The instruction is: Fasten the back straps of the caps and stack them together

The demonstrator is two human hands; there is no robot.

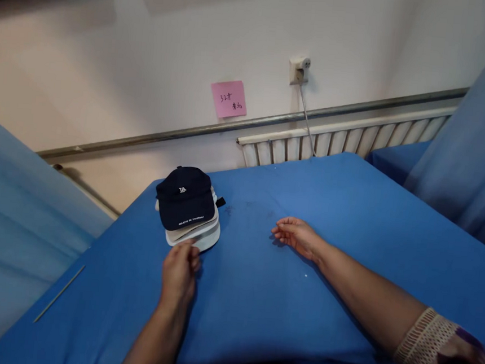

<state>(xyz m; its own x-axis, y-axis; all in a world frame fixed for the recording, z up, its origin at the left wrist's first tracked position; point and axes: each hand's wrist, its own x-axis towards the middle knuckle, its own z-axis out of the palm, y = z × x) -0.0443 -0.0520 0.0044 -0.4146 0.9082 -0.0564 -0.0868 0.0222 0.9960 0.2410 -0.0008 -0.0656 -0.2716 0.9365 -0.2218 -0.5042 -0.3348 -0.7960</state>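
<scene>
A stack of baseball caps [188, 186] sits on the left part of the blue-covered table. On top is a dark navy cap with white lettering on its front and brim; paler brims [206, 239] show below it. My left hand [179, 270] is just in front of those brims, its fingers curled in and nothing visible in them. Whether its fingertips touch the lowest brim I cannot tell. To the right of the stack, my right hand [299, 236] rests over the cloth, palm turned inward, fingers loosely bent and holding nothing.
The blue cloth [258, 296] covers the table. A thin stick [59, 294] lies near its left edge. Behind stand a radiator [339, 140], a metal rail [165, 135], a socket with a cord [298, 71] and a pink note [228, 99]. Blue curtains [479, 140] hang at both sides.
</scene>
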